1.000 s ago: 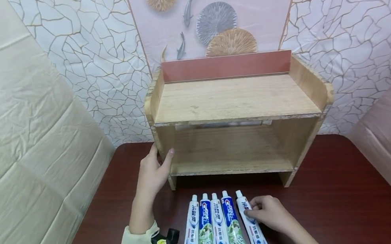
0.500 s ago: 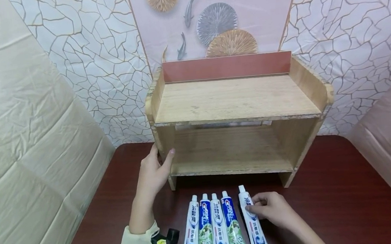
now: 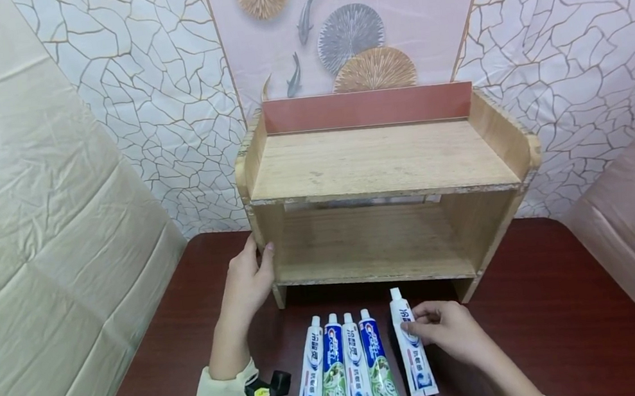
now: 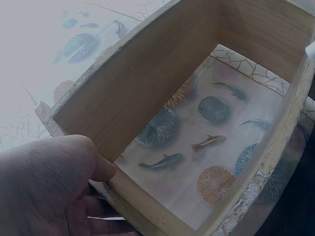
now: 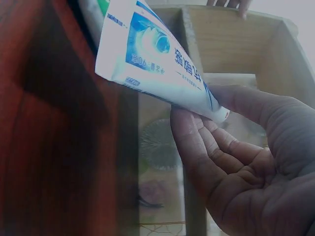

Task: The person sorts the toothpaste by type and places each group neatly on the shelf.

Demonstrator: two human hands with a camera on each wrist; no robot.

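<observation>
Reads "Crest" in white on 2 long blue-and-green plastic toothpaste tubes (image 3: 332, 370) (image 3: 379, 366). Reads "冷酸灵" in dark blue, "抗敏感" farther down, on 3 long white-and-blue plastic toothpaste tubes (image 3: 311, 373) (image 3: 357, 368) (image 3: 413, 356). Repeats "抗敏感" and shows an inverted "90" on the rightmost white tube (image 5: 157, 64), seen from the right wrist. Carries marking too small to read on the yellow label (image 3: 262, 394) of a black wrist-worn device (image 3: 281, 384).

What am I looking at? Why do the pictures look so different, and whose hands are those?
There's no robot, just one person's bare hands. The widest picture looks down from the person's head. The two closer, tilted ones look out from the left and right wrists. On the dark red table lie four toothpaste tubes, side by side. The right hand pinches another, a white tube. The left hand grips the side of a wooden shelf.
</observation>
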